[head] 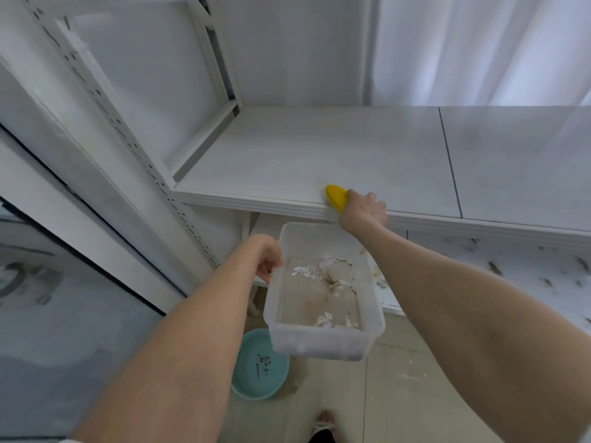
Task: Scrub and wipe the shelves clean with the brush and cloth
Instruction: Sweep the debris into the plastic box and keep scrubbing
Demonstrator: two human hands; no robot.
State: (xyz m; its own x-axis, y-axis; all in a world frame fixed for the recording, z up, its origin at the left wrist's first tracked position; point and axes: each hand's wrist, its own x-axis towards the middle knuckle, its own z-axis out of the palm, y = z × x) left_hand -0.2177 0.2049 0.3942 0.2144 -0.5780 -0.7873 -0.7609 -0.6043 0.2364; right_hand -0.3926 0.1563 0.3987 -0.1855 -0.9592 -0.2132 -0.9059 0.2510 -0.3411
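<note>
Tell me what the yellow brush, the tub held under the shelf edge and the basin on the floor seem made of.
Yellow brush: likely hard plastic, from its smooth, evenly coloured, faintly glossy back. Tub: translucent plastic, with cloudy see-through walls. Basin: probably plastic, teal, smooth moulded rim, printed lettering inside.

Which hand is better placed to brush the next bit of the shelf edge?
Right. The right hand grips the yellow brush at the front edge of the shelf; the left hand is busy holding the clear tub below it.

The right hand hides half the brush; the tub covers part of the basin.
</note>
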